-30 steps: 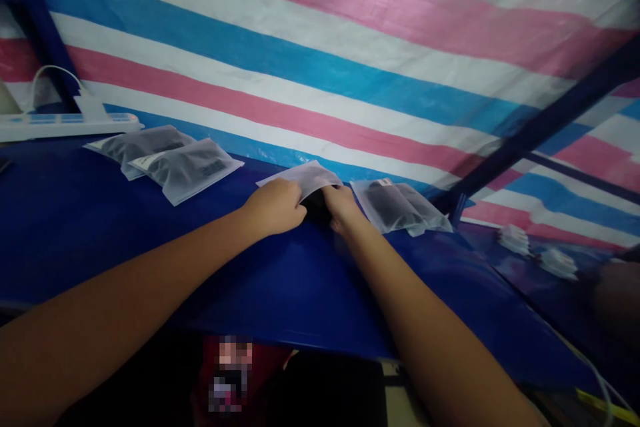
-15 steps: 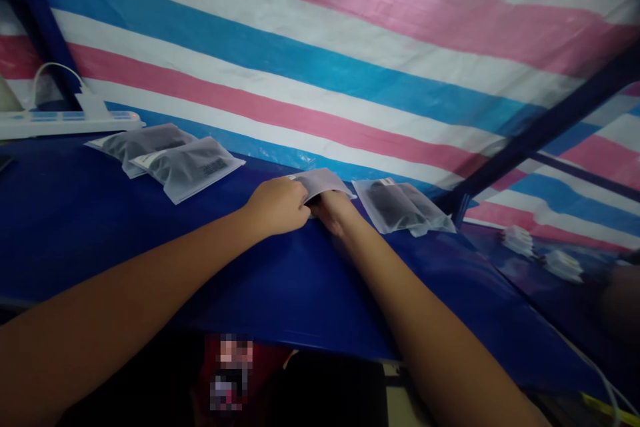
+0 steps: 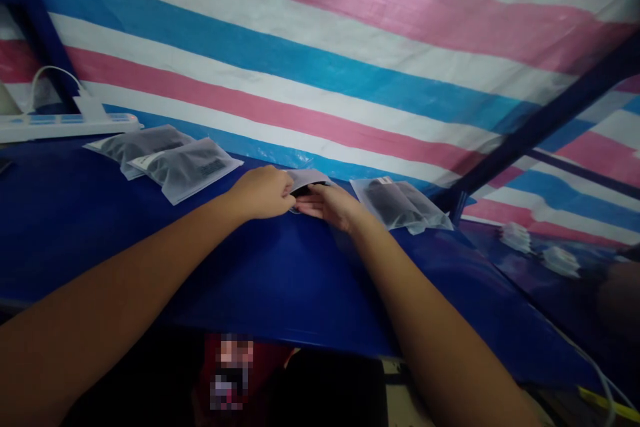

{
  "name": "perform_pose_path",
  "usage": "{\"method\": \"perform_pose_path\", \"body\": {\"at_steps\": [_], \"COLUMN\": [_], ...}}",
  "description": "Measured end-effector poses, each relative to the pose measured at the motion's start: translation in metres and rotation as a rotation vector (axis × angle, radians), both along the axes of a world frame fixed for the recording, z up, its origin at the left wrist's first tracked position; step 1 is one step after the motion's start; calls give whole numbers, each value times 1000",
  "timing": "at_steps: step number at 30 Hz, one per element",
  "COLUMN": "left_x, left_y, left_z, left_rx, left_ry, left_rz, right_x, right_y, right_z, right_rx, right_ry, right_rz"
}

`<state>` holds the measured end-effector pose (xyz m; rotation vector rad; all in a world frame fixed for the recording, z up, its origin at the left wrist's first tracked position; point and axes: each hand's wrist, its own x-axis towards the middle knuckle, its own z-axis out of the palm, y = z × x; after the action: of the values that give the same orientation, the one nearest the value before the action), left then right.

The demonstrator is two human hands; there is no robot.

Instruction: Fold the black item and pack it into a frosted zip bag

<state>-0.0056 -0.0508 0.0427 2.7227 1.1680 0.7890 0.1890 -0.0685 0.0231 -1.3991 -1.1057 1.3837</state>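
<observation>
Pinching a frosted plastic pouch (image 3: 306, 179) between them, both hands meet on the blue table (image 3: 250, 280), close to its far edge where the striped tarp (image 3: 320, 67) rises behind. Seen from the head camera, the left hand (image 3: 263, 192) is curled closed on the pouch's near left corner, fingers folded over the edge. Opposite it, the right hand (image 3: 333, 205) lies flatter, its thumb and fingertips pressed onto the pouch's near edge, where something dark shows at the opening. That pouch lies low on the table, most of it hidden behind the two hands.

Just right of the held pouch, apart from it, a filled pouch (image 3: 397, 205) with dark contents rests flat on the table. Well to the left of the held pouch, two more filled pouches (image 3: 170, 161) lie overlapping. Farther left of these, a white power strip (image 3: 65, 124) with a white cable sits against the tarp's foot. Off to the right of the held pouch, past a dark blue frame bar (image 3: 540, 127), small white bundles (image 3: 535, 247) lie on a neighbouring blue surface; they are too blurred to identify.
</observation>
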Motion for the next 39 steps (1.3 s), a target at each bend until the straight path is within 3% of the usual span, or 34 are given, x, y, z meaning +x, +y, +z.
{"method": "perform_pose_path", "body": {"at_steps": [2, 6, 9, 11, 15, 19, 22, 29, 31, 35, 39], "left_x": [-8, -24, -31, -33, -33, -30, -28, -42, -42, -26, -2], "left_y": [13, 38, 49, 50, 48, 43, 39, 45, 45, 31, 15], "left_z": [-1, -10, -15, -15, -13, -10, -7, -4, -5, -9, -18], "left_rx": [-50, -107, -80, -73, -64, 25, 67, -22, 12, 178, 259], "left_ry": [-2, -50, -121, -151, -95, -77, -11, 174, 136, -35, 36], "left_rz": [39, 78, 112, 138, 188, 209, 178, 305, 223, -103, -265], "right_x": [7, 19, 29, 35, 39, 27, 14, 13, 18, 20, 13], "right_y": [-4, -11, -14, -15, -11, -6, -6, -4, -1, 1, -1], "right_z": [13, 35, 43, 42, 28, 16, 13, 13, 11, 5, 5], "right_rx": [-35, 165, 257, 229, 99, 181, 207, 100, 75, 53, 56], "right_ry": [-286, -867, -1082, -1130, -924, -728, -499, -84, -61, -94, -119], "right_rz": [71, -42, -120, -124, -2, -70, -30, 19, 8, 29, 57]}}
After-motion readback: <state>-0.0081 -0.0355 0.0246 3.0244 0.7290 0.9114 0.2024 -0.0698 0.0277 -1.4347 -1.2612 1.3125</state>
